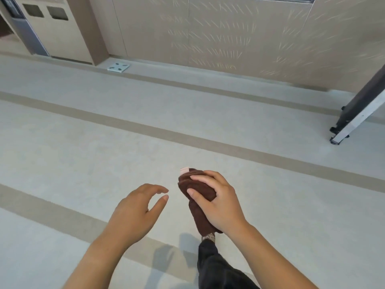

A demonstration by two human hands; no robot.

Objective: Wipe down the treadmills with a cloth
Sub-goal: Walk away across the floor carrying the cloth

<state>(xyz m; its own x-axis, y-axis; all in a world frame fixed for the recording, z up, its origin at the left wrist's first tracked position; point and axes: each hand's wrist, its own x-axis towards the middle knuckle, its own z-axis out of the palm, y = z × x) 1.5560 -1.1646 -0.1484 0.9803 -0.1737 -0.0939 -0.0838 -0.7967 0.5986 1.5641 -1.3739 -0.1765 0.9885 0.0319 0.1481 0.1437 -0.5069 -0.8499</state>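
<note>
A brown cloth [199, 191] is gripped in the right hand [220, 202], while nothing is held in the left hand [135, 213].

The right fingers [198, 179] are curled around the bunched cloth, the thumb pressed across its front, and a pale tag is seen at the cloth's top end; the rest of the cloth hangs below the palm toward 6 o'clock. The left fingers [160, 189] are spread and loosely bent, the thumb held apart from them, the cloth lying just beside them at 3 o'clock, untouched. Both bare forearms are extended up from the lower edge over the pale striped floor [104, 142]. A treadmill end [354, 115] is seen at 2 o'clock, well apart from the hands.
</note>
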